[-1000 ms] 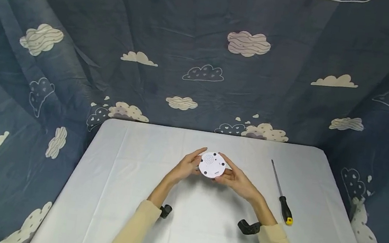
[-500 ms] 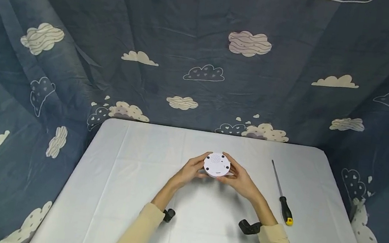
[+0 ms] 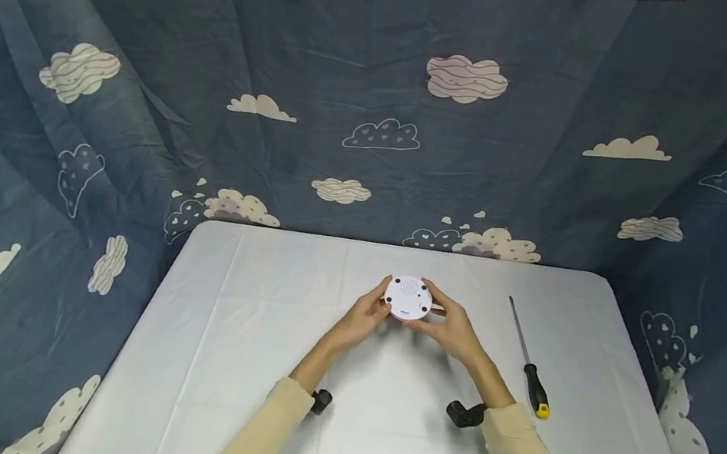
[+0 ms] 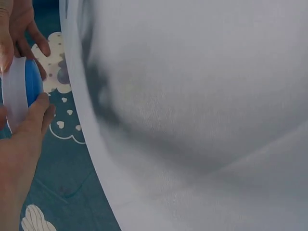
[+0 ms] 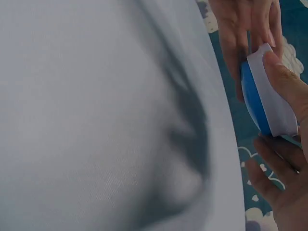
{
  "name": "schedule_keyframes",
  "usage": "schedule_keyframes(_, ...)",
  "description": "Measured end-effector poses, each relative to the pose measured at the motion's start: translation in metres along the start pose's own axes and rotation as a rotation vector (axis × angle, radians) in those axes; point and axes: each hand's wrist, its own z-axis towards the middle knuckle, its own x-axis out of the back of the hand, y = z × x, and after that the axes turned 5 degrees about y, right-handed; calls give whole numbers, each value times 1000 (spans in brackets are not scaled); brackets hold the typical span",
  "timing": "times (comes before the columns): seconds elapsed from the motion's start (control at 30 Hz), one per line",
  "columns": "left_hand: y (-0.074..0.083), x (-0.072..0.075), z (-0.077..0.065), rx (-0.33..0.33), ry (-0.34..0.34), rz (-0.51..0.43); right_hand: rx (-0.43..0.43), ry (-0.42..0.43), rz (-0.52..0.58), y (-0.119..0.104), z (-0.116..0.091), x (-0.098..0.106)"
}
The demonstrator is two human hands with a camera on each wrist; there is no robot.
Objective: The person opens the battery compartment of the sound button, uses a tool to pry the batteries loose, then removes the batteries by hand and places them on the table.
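Item 1: round device [image 3: 408,298], apparently plastic, with a white body and a smooth, domed blue side [image 5: 253,98]. It is sitting between the fingers of both hands, raised off the counter; its white face, bearing a patch of fine holes and dark round spots, is pointing up towards the head view, while the blue side is pointing away.

Item 2: left hand [image 3: 361,318]. Its fingers are grasping the device by the rim on the left.

Item 3: right hand [image 3: 453,331]. Its thumb and fingers are grasping the opposite rim; in the right wrist view some fingers are standing spread below the body.

Handling, as judged: likely light, rigid and fairly slick, the blue dome probably offering the poorest purchase. The white side wall seems the best hold, fingers opposed across the width, without pressing the perforated patch. A drop could crack the shell.

Item 4: screwdriver [image 3: 530,371] with slim metal shaft and black-and-yellow handle, lying well apart from the right fingers, on their outer side.

Item 5: white cloth-covered counter [image 3: 246,366], spreading beneath the fingers.
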Motion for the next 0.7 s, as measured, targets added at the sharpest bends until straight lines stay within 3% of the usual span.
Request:
schedule_keyframes(0.2,-9,3,18,-35,-4,154,39,-53,-152,9,19,5)
schedule_keyframes(0.37,-19,6,32,-11,39,270,6,-93,-176,20,33,-2)
schedule_keyframes(0.57,-29,4,35,15,75,266,-46,-126,-154,29,35,-7)
schedule_keyframes(0.7,-30,3,34,32,97,240,-27,-122,-188,28,34,-7)
